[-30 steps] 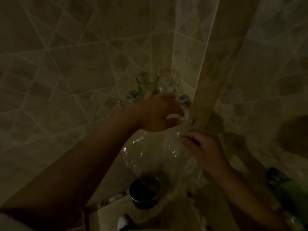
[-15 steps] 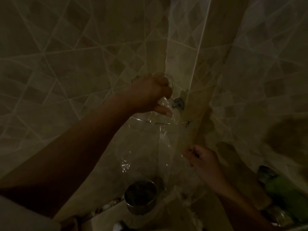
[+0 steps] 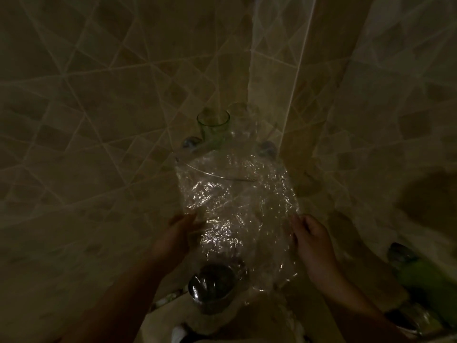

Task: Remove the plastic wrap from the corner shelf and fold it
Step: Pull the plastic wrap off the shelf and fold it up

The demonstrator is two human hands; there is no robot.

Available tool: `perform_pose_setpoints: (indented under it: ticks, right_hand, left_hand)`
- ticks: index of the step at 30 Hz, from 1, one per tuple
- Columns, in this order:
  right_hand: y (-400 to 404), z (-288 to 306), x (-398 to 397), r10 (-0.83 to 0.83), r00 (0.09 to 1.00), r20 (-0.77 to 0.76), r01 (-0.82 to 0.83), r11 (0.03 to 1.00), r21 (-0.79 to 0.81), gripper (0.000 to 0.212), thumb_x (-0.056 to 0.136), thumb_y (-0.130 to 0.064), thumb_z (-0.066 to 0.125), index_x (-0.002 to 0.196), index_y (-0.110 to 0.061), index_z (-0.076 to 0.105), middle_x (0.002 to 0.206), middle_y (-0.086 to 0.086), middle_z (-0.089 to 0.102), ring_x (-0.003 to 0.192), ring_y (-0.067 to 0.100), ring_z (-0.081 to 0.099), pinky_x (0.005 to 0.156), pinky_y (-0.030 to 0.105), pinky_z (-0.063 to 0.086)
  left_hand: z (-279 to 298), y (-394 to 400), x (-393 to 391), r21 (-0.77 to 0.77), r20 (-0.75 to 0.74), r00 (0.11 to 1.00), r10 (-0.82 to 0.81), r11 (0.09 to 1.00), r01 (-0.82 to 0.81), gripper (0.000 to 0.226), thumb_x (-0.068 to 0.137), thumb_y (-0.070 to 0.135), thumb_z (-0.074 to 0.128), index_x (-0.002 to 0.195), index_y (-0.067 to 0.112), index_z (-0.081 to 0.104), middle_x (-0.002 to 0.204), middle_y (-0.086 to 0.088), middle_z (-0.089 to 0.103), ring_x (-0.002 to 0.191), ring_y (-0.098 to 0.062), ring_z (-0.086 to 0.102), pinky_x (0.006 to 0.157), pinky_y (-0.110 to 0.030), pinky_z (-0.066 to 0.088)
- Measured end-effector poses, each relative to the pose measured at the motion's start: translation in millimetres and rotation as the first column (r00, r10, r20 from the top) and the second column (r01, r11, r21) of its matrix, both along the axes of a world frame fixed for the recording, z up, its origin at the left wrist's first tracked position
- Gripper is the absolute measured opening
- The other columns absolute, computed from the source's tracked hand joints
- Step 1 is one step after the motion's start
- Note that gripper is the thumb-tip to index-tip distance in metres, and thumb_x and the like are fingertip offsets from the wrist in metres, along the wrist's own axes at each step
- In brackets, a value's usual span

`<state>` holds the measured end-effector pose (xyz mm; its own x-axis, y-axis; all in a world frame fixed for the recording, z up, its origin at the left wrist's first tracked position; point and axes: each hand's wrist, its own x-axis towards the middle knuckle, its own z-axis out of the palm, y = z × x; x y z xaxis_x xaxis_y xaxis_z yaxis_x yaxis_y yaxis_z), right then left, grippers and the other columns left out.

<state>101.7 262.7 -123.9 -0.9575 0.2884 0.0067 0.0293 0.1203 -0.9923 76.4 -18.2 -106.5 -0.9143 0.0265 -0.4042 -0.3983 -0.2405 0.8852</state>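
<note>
Lighting is poor throughout; fine detail is lost. The corner shelf [image 3: 217, 175] shows only as a thin curved front edge, its surface veiled by the crumpled plastic wrap [image 3: 237, 206]. Behind the green glass [image 3: 213, 126], a second clear vessel is too faint to identify. Below the shelf, a dark round container [image 3: 212, 285] is partly covered by the wrap; contents unreadable. To the shelf's lower right, a green object [image 3: 425, 276] is blurred and cut off by the frame edge. Both forearms leave the bottom edge.

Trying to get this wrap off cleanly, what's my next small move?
Probably draw the wrap toward you, off the shelf. The left hand and right hand each hold a side, but its top edge seems draped over the rim beside the green glass.
</note>
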Motion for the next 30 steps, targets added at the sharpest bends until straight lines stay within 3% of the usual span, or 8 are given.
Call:
perform_pose_setpoints:
  ticks: [1, 2, 4, 9, 13, 19, 23, 30]
  right_hand:
    - [1, -2, 1, 0.003, 1.0, 0.007, -0.003, 1.0, -0.013, 0.033, 0.088, -0.04, 0.059, 0.065, -0.016, 0.055, 0.049, -0.007, 0.05, 0.048, 0.008, 0.044, 0.044, 0.017, 0.037]
    - [1, -4, 2, 0.016, 1.0, 0.025, -0.015, 0.999, -0.04, 0.031, 0.087, -0.04, 0.06, 0.069, -0.015, 0.059, 0.054, -0.003, 0.054, 0.052, 0.01, 0.048, 0.048, 0.019, 0.04]
    - [4, -5, 2, 0.053, 0.995, 0.086, -0.045, 0.994, -0.102, 0.03, 0.086, -0.042, 0.059, 0.079, -0.014, 0.065, 0.066, 0.01, 0.064, 0.062, 0.016, 0.059, 0.059, 0.028, 0.046]
    - [12, 9, -13, -0.01, 0.993, 0.119, 0.042, 0.963, -0.267, 0.019, 0.083, -0.041, 0.062, 0.078, -0.027, 0.073, 0.065, -0.004, 0.071, 0.062, 0.013, 0.064, 0.065, 0.034, 0.046]
    - [14, 13, -12, 0.016, 0.996, 0.089, 0.009, 0.963, -0.268, 0.012, 0.08, -0.032, 0.067, 0.084, -0.022, 0.074, 0.07, -0.003, 0.072, 0.073, 0.023, 0.061, 0.07, 0.04, 0.048]
    - [16, 8, 6, 0.043, 0.998, 0.04, -0.025, 0.926, -0.376, 0.011, 0.067, -0.029, 0.072, 0.076, -0.023, 0.074, 0.06, -0.005, 0.067, 0.056, 0.007, 0.059, 0.048, 0.02, 0.047]
    - [17, 15, 11, 0.077, 0.997, 0.028, -0.055, 0.876, -0.478, 0.004, 0.068, -0.022, 0.068, 0.072, -0.023, 0.07, 0.059, -0.006, 0.064, 0.05, 0.004, 0.056, 0.043, 0.017, 0.044]
    - [23, 33, 16, -0.025, 0.998, -0.063, -0.011, 0.858, -0.513, 0.007, 0.071, -0.015, 0.065, 0.07, -0.019, 0.071, 0.062, -0.003, 0.067, 0.057, 0.007, 0.06, 0.051, 0.016, 0.049]
  left_hand:
    - [-1, -2, 3, 0.029, 0.007, 1.0, -0.018, 0.999, 0.018, 0.016, 0.089, 0.017, 0.057, 0.092, 0.016, 0.073, 0.084, -0.009, 0.063, 0.067, -0.018, 0.059, 0.056, -0.028, 0.044]
    - [-1, -3, 5, -0.041, -0.034, 0.999, -0.032, 0.999, 0.031, 0.028, 0.09, 0.008, 0.054, 0.072, 0.017, 0.073, 0.073, -0.008, 0.06, 0.059, -0.015, 0.053, 0.05, -0.025, 0.038]
    - [2, -3, 7, -0.166, -0.113, 0.993, -0.034, 0.986, 0.015, 0.033, 0.092, 0.006, 0.053, 0.065, 0.015, 0.069, 0.063, -0.002, 0.061, 0.059, -0.013, 0.052, 0.049, -0.023, 0.038]
    - [10, -3, 12, -0.258, -0.167, 0.982, -0.087, 0.965, 0.041, 0.013, 0.092, 0.018, 0.056, 0.083, 0.016, 0.066, 0.079, 0.0, 0.066, 0.073, -0.015, 0.056, 0.061, -0.029, 0.037]
    - [7, -8, 17, -0.197, -0.163, 0.981, -0.104, 0.978, 0.071, 0.028, 0.084, 0.047, 0.061, 0.084, 0.021, 0.072, 0.08, 0.003, 0.069, 0.073, -0.01, 0.062, 0.064, -0.029, 0.043]
    - [6, -10, 12, 0.01, -0.227, 0.974, 0.006, 1.0, -0.004, 0.023, 0.087, 0.035, 0.063, 0.094, 0.014, 0.068, 0.078, -0.009, 0.054, 0.064, -0.013, 0.051, 0.055, -0.027, 0.041]
    - [6, -4, 9, -0.051, -0.324, 0.946, 0.034, 0.997, -0.053, 0.011, 0.09, 0.028, 0.06, 0.097, 0.022, 0.066, 0.074, -0.001, 0.066, 0.064, -0.013, 0.059, 0.054, -0.025, 0.047]
    - [15, -5, 9, -0.09, -0.394, 0.918, 0.044, 0.992, -0.087, 0.025, 0.092, 0.023, 0.056, 0.116, 0.028, 0.061, 0.081, -0.002, 0.073, 0.078, -0.02, 0.068, 0.069, -0.035, 0.05]
